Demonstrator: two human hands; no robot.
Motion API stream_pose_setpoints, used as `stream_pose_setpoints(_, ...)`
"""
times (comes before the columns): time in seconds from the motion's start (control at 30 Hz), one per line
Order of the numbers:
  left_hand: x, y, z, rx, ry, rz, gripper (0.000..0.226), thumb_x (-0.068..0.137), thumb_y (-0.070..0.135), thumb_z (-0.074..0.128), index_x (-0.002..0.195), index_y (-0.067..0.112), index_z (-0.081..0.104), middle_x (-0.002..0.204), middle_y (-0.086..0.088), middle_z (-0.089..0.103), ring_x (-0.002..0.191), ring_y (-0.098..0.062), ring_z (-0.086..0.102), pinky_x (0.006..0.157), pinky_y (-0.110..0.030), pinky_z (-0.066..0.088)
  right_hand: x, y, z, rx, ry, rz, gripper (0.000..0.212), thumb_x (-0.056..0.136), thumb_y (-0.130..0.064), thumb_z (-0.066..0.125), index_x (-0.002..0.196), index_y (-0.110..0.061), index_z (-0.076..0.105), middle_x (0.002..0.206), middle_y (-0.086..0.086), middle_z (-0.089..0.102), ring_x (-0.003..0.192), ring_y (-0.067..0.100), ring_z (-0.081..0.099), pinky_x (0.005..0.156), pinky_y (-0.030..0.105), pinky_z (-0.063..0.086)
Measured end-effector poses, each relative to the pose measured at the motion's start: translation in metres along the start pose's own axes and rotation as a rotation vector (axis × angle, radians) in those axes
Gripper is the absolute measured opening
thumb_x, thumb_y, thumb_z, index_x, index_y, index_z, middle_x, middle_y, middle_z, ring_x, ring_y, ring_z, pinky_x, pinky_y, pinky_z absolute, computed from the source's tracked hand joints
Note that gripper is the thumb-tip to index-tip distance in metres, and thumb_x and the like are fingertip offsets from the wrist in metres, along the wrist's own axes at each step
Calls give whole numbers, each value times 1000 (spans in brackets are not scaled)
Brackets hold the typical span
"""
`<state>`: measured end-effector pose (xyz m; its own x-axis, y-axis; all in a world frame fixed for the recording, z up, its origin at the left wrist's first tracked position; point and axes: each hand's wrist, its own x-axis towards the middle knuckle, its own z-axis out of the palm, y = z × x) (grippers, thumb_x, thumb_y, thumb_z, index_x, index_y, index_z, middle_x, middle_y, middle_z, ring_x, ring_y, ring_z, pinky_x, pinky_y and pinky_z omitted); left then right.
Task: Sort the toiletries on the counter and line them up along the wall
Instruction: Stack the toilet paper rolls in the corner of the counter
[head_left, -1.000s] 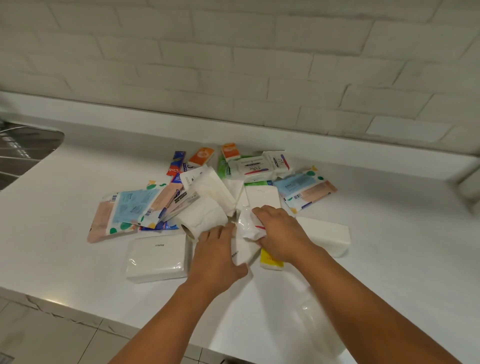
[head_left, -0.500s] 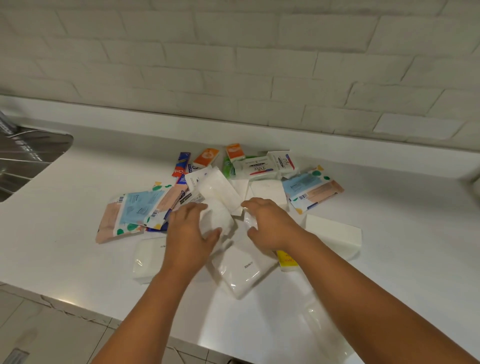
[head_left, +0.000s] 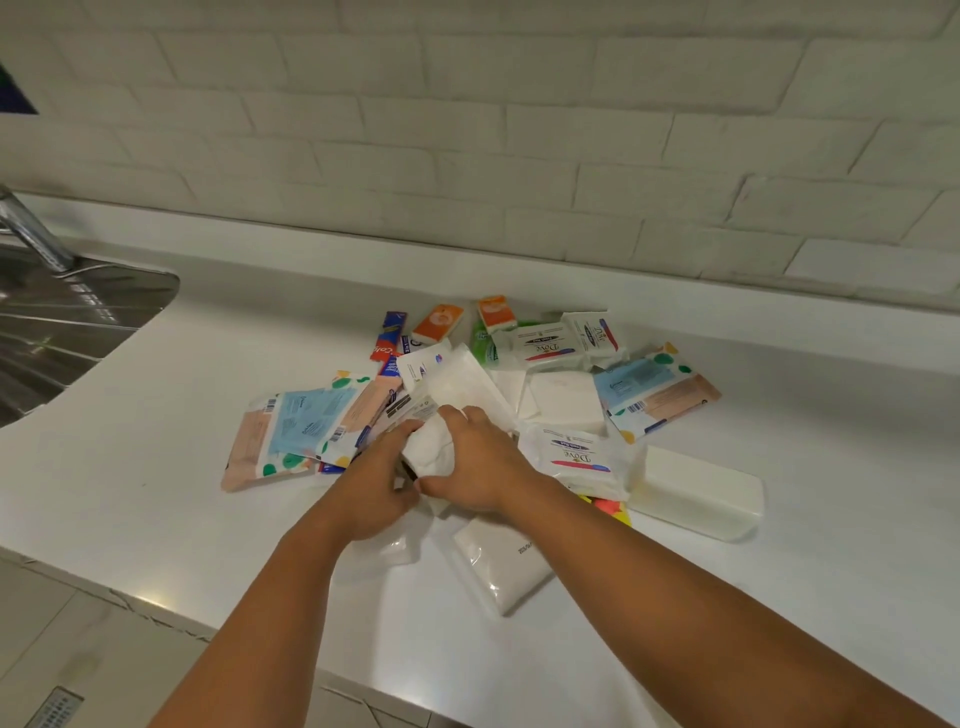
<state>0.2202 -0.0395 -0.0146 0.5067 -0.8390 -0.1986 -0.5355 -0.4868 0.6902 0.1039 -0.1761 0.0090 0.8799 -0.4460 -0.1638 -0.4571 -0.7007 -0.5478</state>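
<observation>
The white paper roll (head_left: 428, 453) sits in the middle of the heap, out on the table (head_left: 171, 519) and well apart from the tiled wall (head_left: 467, 130), and both hands are on it. The left grip (head_left: 371, 483) is curled round its left side, with the fingertips on the paper. The right grip (head_left: 485, 462) is clamped over its top and right side, and the two thumbs almost meet at the near end. A flat white pack (head_left: 467, 382) leans just behind the roll. To the right, touching the right wrist, lies a soap pack (head_left: 576, 457), and beyond that a long white tissue pack (head_left: 696, 491) lies flat. Another tissue pack (head_left: 506, 569), white sheets inside a clear wrapper, pokes out from under the right forearm, with a yellow and red packet (head_left: 610, 509) just beside it. Left of the roll is a peach and blue pouch (head_left: 291, 436), partly overlapped by others of its kind, and a matching pouch (head_left: 654, 389) lies on the right. Nearer the wall are two more soap packs (head_left: 543, 345), two orange packets (head_left: 439, 322), something green (head_left: 483, 348) half hidden between them, and red and blue toothpaste boxes (head_left: 387, 338). At the far left a steel sink (head_left: 62, 322) is set into the table, with a tap (head_left: 31, 234) rising above it.
</observation>
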Motion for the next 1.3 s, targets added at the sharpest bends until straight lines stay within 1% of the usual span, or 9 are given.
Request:
stream_pose_setpoints(0.17,4,2,-7,-77,204,-15,55,95,10,59,139,42,47,135,7,57,125,-23,55,105,-44,49,7,-5,-7,107,93,6,98,63,-52,76,146,-25,31,138,3,38,124,26,47,98,45,46)
stream_pose_setpoints(0.33,1,45,-17,-461,359,73,34,95,17,66,124,34,60,113,9,69,104,-17,68,64,-14,55,-3,0,-55,427,192,14,81,68,-37,80,140,-27,44,136,-2,42,117,12,47,96,24,41)
stream_pose_setpoints(0.47,-2,83,-18,-596,188,193,59,75,45,83,129,39,59,127,6,66,118,-16,63,88,-34,56,-26,24,-96,684,229,64,53,76,-32,73,127,-31,57,122,-7,59,105,12,60,88,28,53)
stream_pose_setpoints(0.57,1,112,-2,-445,71,289,96,64,32,94,144,39,42,138,16,54,128,-5,52,102,-32,48,-45,52,-115,807,242,120,42,74,-41,67,115,-36,63,114,-9,63,102,13,61,87,36,55)
stream_pose_setpoints(0.7,10,157,43,-397,35,368,116,62,23,96,151,45,24,144,25,46,134,-2,46,109,-35,44,-76,92,-129,934,287,189,43,72,-48,63,113,-35,64,115,-6,65,109,19,61,94,46,53)
stream_pose_setpoints(0.87,20,206,103,-486,57,340,113,60,18,96,151,31,30,140,19,49,127,4,50,105,-25,49,-134,142,-145,918,321,184,39,86,-45,64,121,-30,62,116,-9,66,109,13,63,96,41,54)
stream_pose_setpoints(1.0,26,250,153,-508,-30,348,99,58,14,96,138,32,41,129,17,58,120,-5,59,100,-34,53,-191,191,-167,841,405,130,29,95,-38,59,124,-34,61,127,-15,62,113,1,58,95,24,49)
stream_pose_setpoints(1.17,32,310,210,-494,-105,328,90,58,15,96,130,28,43,120,25,59,112,0,61,91,-24,55,-253,255,-196,775,380,82,49,86,-34,74,131,-36,55,128,-11,61,122,13,55,104,42,47)
stream_pose_setpoints(1.3,42,368,265,-487,-172,319,88,57,21,98,126,33,46,117,21,62,109,-4,64,83,-24,57,-297,319,-223,797,443,118,63,78,-21,83,132,-31,53,130,-9,61,123,13,56,106,44,45)
